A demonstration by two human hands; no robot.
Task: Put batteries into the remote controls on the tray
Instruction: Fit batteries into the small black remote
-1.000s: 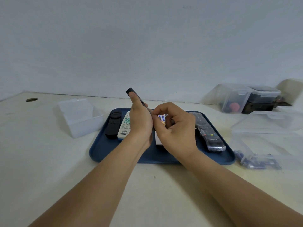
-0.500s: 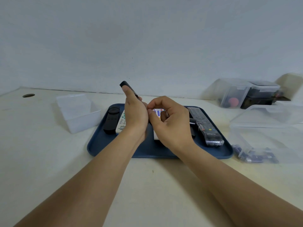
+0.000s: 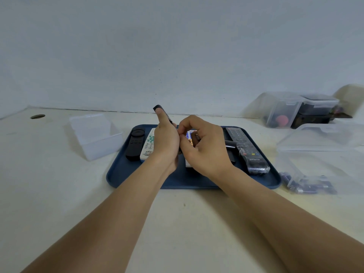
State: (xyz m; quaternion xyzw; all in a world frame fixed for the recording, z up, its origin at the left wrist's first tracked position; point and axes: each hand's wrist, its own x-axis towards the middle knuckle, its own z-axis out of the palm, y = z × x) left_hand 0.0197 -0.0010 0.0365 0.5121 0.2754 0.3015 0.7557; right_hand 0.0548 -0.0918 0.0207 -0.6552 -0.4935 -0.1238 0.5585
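Your left hand [image 3: 166,143] gripped a slim black remote [image 3: 160,110] above the blue tray [image 3: 126,174], its long axis tilted up and away from you. Your right hand [image 3: 204,146] met it directly from the right, fingers curled against its lower end; whether they pinched a battery could not be determined. Spare batteries [image 3: 307,186] lay well right of the tray, nearer your right hand.

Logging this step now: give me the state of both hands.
Left hand: closed around a black remote, held upright above the tray.
Right hand: fingers curled, pinching at that remote; what it holds cannot be told.
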